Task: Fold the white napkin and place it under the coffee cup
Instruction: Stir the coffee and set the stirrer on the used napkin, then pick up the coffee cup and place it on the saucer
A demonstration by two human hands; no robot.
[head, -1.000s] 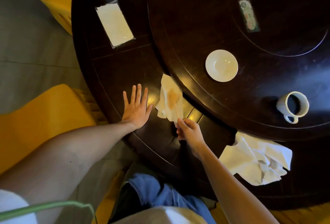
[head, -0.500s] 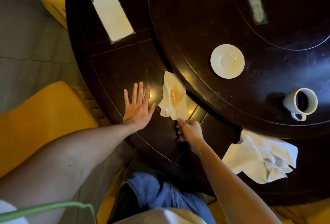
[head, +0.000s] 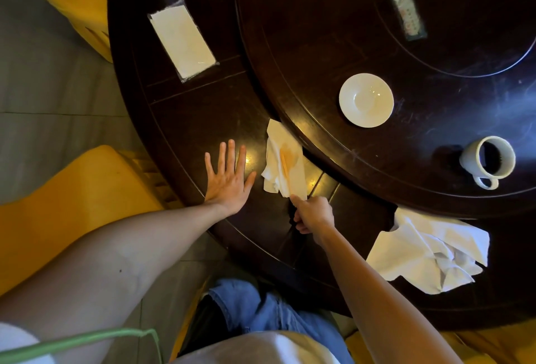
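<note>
Since half a second ago the napkin [head: 282,163] has barely shifted: it lies in the same spot on the counter [head: 203,120], its far corner against the raised turntable [head: 333,30], with one flap lifted along a crease that glows orange in the light. The right hand [head: 311,214] pinches the near corner, fingers curled round it, as it did a second ago, though the fist now sits slightly lower on the corner. The left hand [head: 227,179] stays flat on the counter just beside the napkin, fingers straight and spread, holding nothing.

By my reading the fold is only begun: the sheet is creased and rumpled on its left side, not yet a tidy pad, and nothing has gone toward the cup [head: 488,160]. That cup stands well apart on the turntable, to the right, handle toward the person, dark inside; whether it holds liquid I cannot tell. A saucer [head: 366,99] sits between napkin and cup, farther back.

For room, bare counter lies left of the napkin, partly taken by the left hand. The turntable's rim runs diagonally along the napkin's right edge, a step the sheet must climb to reach the cup. A crumpled cloth [head: 429,256] lies near the counter's edge by the right forearm, and could be dragged by a careless sweep. A flat packet [head: 182,40] lies well away at the back.
</note>
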